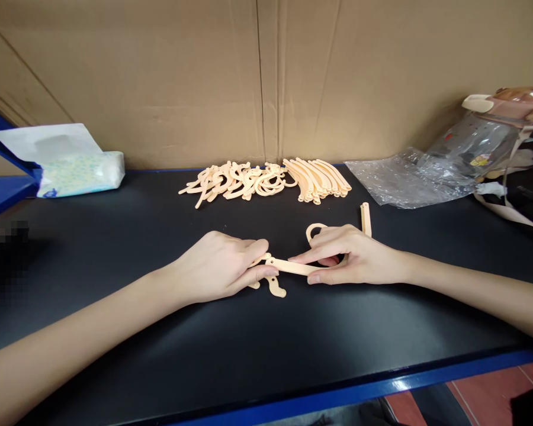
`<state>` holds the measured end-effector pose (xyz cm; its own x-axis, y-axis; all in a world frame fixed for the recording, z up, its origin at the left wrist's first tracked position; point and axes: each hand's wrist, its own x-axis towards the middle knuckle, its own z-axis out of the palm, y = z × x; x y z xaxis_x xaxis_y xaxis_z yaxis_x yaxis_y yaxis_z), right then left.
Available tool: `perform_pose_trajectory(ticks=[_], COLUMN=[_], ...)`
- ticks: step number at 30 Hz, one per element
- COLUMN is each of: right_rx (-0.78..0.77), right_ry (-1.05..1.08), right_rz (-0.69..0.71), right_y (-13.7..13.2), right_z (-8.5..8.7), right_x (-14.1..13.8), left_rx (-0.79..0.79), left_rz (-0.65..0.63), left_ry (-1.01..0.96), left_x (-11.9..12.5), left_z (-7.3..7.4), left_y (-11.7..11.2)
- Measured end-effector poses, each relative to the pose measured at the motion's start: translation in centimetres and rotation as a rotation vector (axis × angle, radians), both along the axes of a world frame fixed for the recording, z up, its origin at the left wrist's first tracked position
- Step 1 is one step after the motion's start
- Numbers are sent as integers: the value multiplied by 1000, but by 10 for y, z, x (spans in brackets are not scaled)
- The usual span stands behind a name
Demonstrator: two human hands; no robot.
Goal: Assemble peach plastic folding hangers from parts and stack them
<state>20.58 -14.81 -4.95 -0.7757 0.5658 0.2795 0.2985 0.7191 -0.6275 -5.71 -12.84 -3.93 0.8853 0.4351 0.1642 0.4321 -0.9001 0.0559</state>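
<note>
My right hand (353, 254) pinches a cream plastic strip (293, 267) between thumb and fingers near the middle of the black table. The strip's left end, with a small hole, meets the fingertips of my left hand (228, 266). That hand is closed on a small cream curved piece, mostly hidden by the fingers. Just below the fingertips shows a short hooked cream piece (275, 287) with a hole; whether it is joined to the strip I cannot tell. A cream ring-shaped piece (313, 231) shows behind my right fingers, and a straight cream bar (365, 219) lies beyond that hand.
At the back lie a pile of curved cream hook pieces (235, 180) and a stack of long cream strips (317, 177). A tissue pack (80, 171) sits at left. Clear plastic film (408, 177) and a transparent bottle (479, 142) with a strap are at right. Cardboard (182, 77) stands behind.
</note>
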Motion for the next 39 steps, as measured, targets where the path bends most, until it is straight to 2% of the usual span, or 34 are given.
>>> perform_pose_trajectory(ticks=[11, 30, 39], right_rx=[-18, 21, 37], right_ry=[26, 10, 21], right_rz=[35, 19, 42], right_y=[1, 2, 2], right_z=[-3, -5, -4], right_x=[0, 0, -1], left_rx=[173, -2, -83], left_rz=[-39, 3, 1], left_ry=[115, 190, 114], left_x=[2, 4, 1], left_z=[1, 9, 8], left_y=[0, 2, 3])
